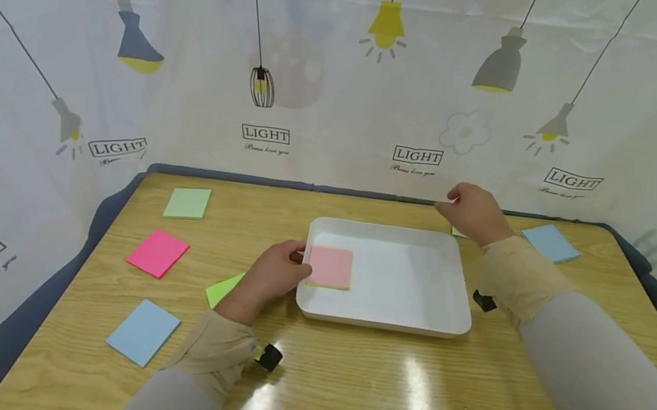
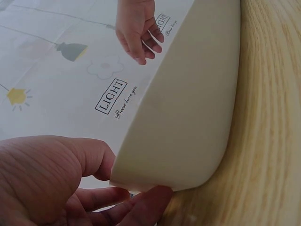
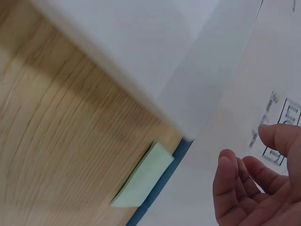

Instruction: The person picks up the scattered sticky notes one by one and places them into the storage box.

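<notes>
A white rectangular tray [image 1: 406, 282] sits mid-table with a light pink sticky note pad [image 1: 330, 268] inside at its left end. My left hand [image 1: 273, 271] holds the tray's left edge. In the left wrist view, the thumb lies at the rim and the fingers reach around the outer wall [image 2: 188, 103]. Above the tray's far right corner hangs my right hand [image 1: 474, 212], fingers loosely bent with nothing between them. Partly hidden below it, a pale green sticky note pad [image 3: 143, 181] lies on the table behind and right of the tray.
Left of the tray lie a light green pad [image 1: 187, 203], a hot pink pad [image 1: 158, 254], a blue pad [image 1: 143, 333] and a lime pad [image 1: 222, 289] partly behind my left hand. Another blue pad [image 1: 550, 243] is at the back right. A printed curtain [image 1: 330, 112] borders the table.
</notes>
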